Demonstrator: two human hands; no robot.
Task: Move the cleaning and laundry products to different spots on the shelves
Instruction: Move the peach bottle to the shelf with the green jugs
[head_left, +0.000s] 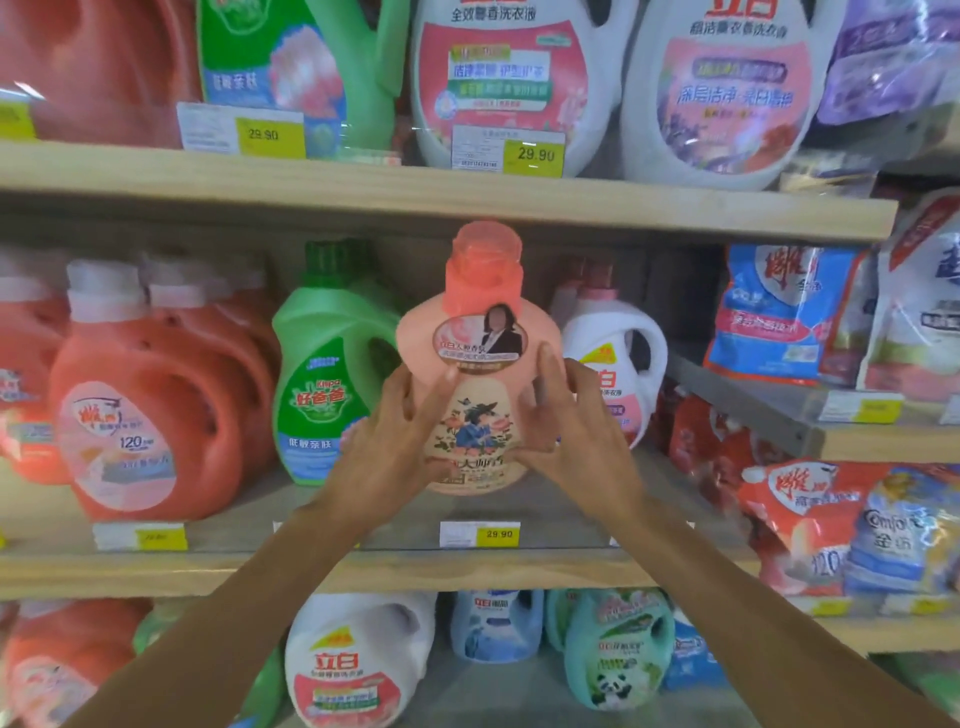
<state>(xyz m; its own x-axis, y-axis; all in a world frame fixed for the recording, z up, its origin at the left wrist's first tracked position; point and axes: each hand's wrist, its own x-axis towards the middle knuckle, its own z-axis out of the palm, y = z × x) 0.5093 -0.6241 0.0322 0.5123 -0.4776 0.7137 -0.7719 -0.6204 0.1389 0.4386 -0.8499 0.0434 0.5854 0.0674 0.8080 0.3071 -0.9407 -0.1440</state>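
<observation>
On the middle shelf (363, 569), the green detergent jug (327, 374) is standing at nine o'clock of the pink detergent bottle (480, 332), which the left hand (395, 441) and right hand (576, 431) are clasping upright with fingers wrapped around its sides, the white jug (623, 353) sitting at three o'clock.

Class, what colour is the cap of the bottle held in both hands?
Translucent pink-coral cap on the peach bottle; head view.

Soft, even light is falling on the shelves, without hard shadows. Small glare is shining on the price tag (533, 154) at the upper shelf edge (467, 200). The whole picture is looking slightly blurred, and the wide lens is bending the shelf edges near the corners.
</observation>
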